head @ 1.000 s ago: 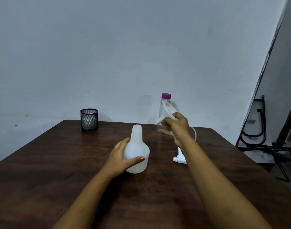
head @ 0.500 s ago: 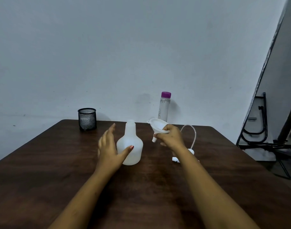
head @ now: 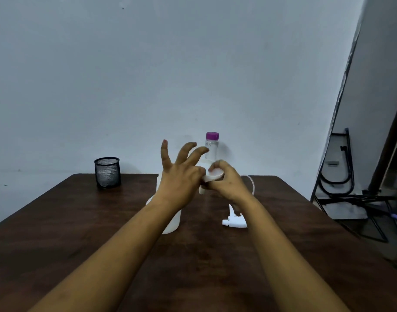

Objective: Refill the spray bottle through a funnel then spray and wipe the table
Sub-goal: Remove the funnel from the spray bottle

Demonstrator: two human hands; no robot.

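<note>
Wood, dark brown and faintly grained, fills the lower half of your view: the table (head: 193,266) runs away from you to a plain pale grey-blue wall (head: 148,75) that takes up everything above it. On the right the wall ends at a slanted edge. Beyond it a black metal frame (head: 344,176) stands in a dim side area, too dark to tell much more.

Your hands are together above the middle of the table. Your right hand (head: 229,183) is curled round the white funnel (head: 215,175) and holds it in the air, mouth up. Your left hand (head: 179,176) is against the funnel's rim on its thumb side, with three fingers (head: 164,149) splayed upward. I cannot tell whether it pinches the rim or only touches it.

The white spray bottle (head: 171,224) stands on the table just behind your left forearm, which hides most of it, neck included. Its spray head (head: 234,221) lies on the wood just to the right, under your right wrist, and its clear tube (head: 251,183) arcs up behind that hand.

At the far edge, near the wall, a clear water bottle (head: 211,147) with a purple cap stands upright behind your fingers. A black mesh cup (head: 107,172) sits at the far left corner, well apart from the rest.
</note>
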